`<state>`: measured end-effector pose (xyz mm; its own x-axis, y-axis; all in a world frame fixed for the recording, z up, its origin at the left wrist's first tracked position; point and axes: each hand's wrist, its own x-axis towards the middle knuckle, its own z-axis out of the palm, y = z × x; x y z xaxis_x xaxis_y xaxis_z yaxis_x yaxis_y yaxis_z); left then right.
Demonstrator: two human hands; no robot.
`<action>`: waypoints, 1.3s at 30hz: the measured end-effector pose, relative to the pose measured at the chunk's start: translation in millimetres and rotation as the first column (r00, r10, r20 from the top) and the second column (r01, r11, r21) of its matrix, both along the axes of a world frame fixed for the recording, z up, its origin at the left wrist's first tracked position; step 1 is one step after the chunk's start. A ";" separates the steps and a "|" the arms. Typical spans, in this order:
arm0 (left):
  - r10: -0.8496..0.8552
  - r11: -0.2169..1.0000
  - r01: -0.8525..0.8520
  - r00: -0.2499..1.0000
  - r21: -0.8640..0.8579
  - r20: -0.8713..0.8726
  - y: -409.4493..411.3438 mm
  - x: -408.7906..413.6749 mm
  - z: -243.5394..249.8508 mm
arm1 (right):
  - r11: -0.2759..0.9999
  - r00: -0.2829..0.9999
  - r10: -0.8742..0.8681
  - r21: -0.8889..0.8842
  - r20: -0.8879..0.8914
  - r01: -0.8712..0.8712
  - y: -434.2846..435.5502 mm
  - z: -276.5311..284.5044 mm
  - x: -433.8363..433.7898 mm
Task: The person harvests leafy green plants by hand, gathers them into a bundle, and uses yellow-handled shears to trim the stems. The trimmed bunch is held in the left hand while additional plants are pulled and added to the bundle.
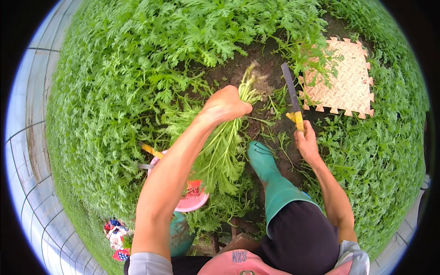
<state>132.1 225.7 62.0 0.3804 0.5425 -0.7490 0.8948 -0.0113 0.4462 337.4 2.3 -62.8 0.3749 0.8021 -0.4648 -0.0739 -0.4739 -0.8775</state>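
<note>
My left hand (225, 103) is closed around the stems of a bunch of leafy greens (221, 154) with deeply cut leaves. Its pale stem ends and brown, hairy roots (259, 84) stick out beyond my fist, slightly blurred, while the leaves hang back towards me. In my right hand (307, 142) is a knife (292, 91) with a long dark blade and a yellow handle. The blade points away from me over bare soil (252, 56), apart from the bunch. A yellow piece sticks out beside the handle.
A pink basin (192, 205) with red-orange contents sits partly behind my left forearm, a yellow handle (151, 150) near its rim. Green rubber boots (280, 189), a wooden stool (240, 242), a foam mat tile (338, 77), patterned cloth (117, 237) and dense standing greens (103, 120) surround me.
</note>
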 end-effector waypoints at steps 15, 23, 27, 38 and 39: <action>-0.149 0.969 0.187 0.964 0.164 -0.219 2.9 30.3 -107.1 | 0.936 0.855 0.346 -0.080 0.386 -0.342 35.8 22.5 -52.8; -0.168 0.949 0.207 0.970 0.237 -0.173 -3.0 17.3 -119.4 | 0.874 0.722 0.486 -0.253 0.492 -0.416 43.4 15.9 -63.6; -0.172 0.950 0.216 0.965 0.227 -0.199 -3.7 16.4 -123.7 | 0.820 0.696 0.570 -0.359 0.437 -0.446 47.2 17.3 -65.8; -0.198 0.951 0.239 0.959 0.198 -0.204 -5.0 13.3 -132.3 | 0.818 0.728 0.574 -0.229 0.374 -0.527 51.2 -2.0 -58.9; -0.199 0.950 0.239 0.960 0.200 -0.199 -4.3 12.3 -132.4 | 0.817 0.728 0.575 -0.218 0.373 -0.533 53.0 -2.9 -58.8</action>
<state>144.4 221.4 -70.4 0.3827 0.6190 -0.6858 0.9225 -0.2959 0.2478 278.6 55.3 -65.7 0.0454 0.8896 -0.4545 0.5767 -0.3948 -0.7152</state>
